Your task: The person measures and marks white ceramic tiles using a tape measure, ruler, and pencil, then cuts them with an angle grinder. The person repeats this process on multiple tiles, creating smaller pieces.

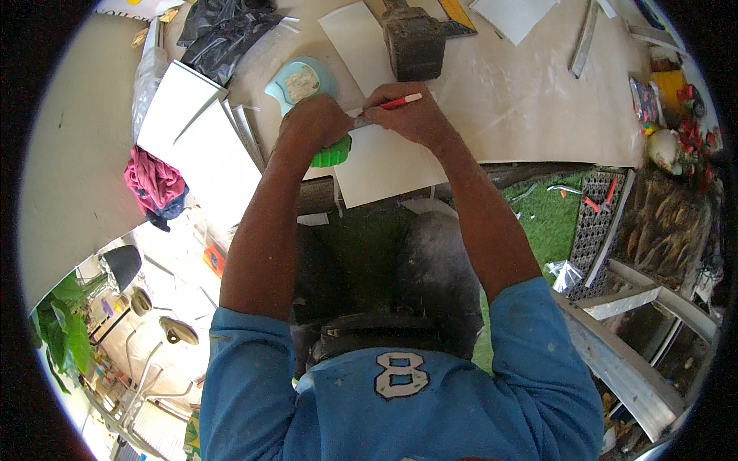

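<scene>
My left hand (317, 125) is closed on a green tape measure (332, 155), mostly covered by the hand. A short stretch of its blade (360, 121) shows between my two hands. In my right hand (411, 119), closed fingers grip a red pencil (393, 102) with a pale end; its tip sits close to the blade. Beneath both hands, a white panel (384, 165) lies at the near edge of the table, its corner jutting over my lap. A light blue bowl (323, 73) with white powder stands just beyond my left hand.
A dark, blocky power tool (413, 50) stands past my right hand. White panels (207, 146) and a black plastic bag (223, 34) lie to the left. A pink cloth (152, 180) hangs at the left edge. An aluminium ladder (623, 353) leans at lower right.
</scene>
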Tool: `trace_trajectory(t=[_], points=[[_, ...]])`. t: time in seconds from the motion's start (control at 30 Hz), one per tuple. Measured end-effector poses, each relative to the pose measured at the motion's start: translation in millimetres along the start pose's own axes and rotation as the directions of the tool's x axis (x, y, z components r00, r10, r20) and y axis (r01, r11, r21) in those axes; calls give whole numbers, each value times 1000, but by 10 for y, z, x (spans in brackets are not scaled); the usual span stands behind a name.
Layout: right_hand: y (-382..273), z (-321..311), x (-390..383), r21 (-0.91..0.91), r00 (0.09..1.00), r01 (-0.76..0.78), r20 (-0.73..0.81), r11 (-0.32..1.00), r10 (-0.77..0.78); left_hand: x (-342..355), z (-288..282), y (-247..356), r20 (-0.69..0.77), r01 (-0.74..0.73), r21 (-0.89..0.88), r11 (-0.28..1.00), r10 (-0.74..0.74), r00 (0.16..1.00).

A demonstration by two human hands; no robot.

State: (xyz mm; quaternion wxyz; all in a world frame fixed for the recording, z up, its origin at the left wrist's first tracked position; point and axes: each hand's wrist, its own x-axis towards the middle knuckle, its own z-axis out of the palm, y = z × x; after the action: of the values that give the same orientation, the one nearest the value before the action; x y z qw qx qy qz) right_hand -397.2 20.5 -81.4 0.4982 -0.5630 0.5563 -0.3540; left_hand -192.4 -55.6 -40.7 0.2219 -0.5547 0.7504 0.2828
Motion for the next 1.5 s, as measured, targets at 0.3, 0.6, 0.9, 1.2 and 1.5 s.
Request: trace_trajectory(t=[0.3,0.6,0.9,1.2,1.5], points=[[26,27,7,19,1000,-6,-11,1000,6,17,51,-18,-14,16,5,1000,-16,1000],[0,20,2,-19,999,32,-8,999,-32,-18,50,-15,-38,-13,37,999,14,999],[-122,-17,-45,94,1000,10,-9,995,-10,-36,83,-6,-66,-43,36,998,45,997],[-675,-476,-1017,297,953,101,-304,949,-6,-14,119,-93,-134,-518,289,805,570,811],[-618,-768,-1937,428,847,46,-496,903,192,-328,-842,101,275,-567,180,804,513,813]])
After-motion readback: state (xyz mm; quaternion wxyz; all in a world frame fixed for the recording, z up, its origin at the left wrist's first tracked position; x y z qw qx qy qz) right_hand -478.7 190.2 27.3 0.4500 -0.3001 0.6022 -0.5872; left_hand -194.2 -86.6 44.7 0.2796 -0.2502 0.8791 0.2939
